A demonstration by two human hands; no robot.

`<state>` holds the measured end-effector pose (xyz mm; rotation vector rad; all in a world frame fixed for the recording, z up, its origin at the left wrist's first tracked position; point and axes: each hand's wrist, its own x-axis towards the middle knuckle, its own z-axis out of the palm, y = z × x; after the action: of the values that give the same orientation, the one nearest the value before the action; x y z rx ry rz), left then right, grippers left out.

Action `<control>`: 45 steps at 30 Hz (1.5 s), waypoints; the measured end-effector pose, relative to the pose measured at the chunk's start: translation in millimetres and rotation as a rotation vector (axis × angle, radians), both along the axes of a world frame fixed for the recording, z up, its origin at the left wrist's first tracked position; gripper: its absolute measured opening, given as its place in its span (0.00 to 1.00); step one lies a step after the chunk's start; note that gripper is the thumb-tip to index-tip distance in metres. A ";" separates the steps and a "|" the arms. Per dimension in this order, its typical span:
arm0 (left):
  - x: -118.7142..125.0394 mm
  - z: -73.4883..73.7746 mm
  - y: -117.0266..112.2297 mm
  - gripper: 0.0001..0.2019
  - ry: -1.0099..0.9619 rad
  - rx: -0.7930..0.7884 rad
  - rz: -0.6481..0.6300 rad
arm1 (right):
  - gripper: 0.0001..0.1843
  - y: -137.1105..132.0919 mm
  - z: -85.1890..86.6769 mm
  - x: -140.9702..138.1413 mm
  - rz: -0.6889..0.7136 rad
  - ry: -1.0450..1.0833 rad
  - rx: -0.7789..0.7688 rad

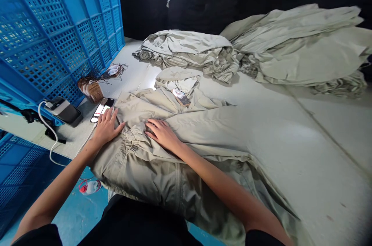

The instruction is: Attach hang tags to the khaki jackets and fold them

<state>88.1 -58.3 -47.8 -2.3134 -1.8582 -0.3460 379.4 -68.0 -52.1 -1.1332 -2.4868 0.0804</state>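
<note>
A khaki jacket-like garment (209, 125) is spread over the table in front of me, and its lower part hangs over the near edge. My left hand (107, 127) rests at the garment's left side, fingers apart, with its fingertips over the lower part of a lit phone (102, 109). Flat on the cloth to the right lies my right hand (162, 134), its fingers stretched out and holding nothing. Between the two hands the fabric bunches into a gathered patch (135, 141). A printed hang tag (181, 97) lies near the garment's upper end.
Blue plastic crates (66, 25) stand at the left. Beside them are a bundle of tags with dark strings (93, 90) and a power bank (64, 111) with a white cable. More khaki garments (302, 50) are heaped along the back. A bottle (90, 187) is on the floor.
</note>
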 end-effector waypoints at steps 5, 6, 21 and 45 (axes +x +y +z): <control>0.0 7.1 0.4 0.42 0.006 0.006 0.104 | 0.21 -0.4 0.4 0.2 -0.003 -0.007 -0.001; -0.6 8.7 -0.4 0.42 0.007 0.005 0.126 | 0.21 -0.4 0.5 0.2 -0.004 -0.007 -0.004; -6.0 12.0 -6.3 0.44 -0.071 -0.018 0.179 | 0.21 -0.1 0.9 0.1 -0.003 -0.005 -0.030; 70.1 38.0 -33.5 0.33 -0.108 -0.100 -0.462 | 0.23 10.2 38.1 42.8 -0.086 0.168 -0.076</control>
<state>158.3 -91.8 -9.8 -2.8344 -1.3884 -0.4468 422.2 -57.8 -14.0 -1.2101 -2.3016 0.2376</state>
